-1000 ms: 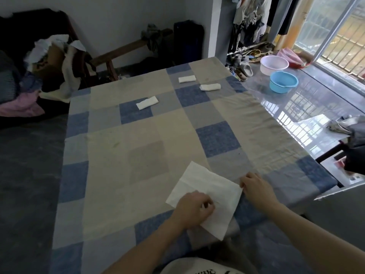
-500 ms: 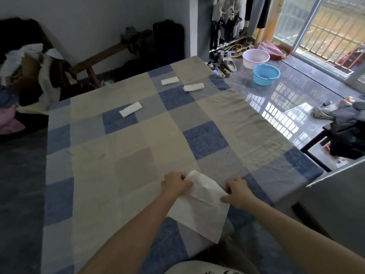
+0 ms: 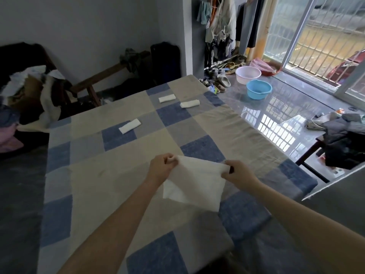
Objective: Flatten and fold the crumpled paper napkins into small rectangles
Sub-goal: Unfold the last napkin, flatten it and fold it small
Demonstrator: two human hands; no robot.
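— What do we have between our hands?

— A thin, soft white napkin [image 3: 194,179], creased, its top edge stretched and its lower part hanging down to the checked blue-and-beige cloth [image 3: 94,175] on the desk.

— And our grip?

— Our left hand [image 3: 161,169] pinches the upper left corner; our right hand [image 3: 235,172] pinches the upper right. Three folded napkins [image 3: 129,126] lie well apart, farther up.

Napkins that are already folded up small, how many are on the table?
3, all at the far end of the checked table: one folded napkin on the left, one further back, and one just right of that. None looks hidden.
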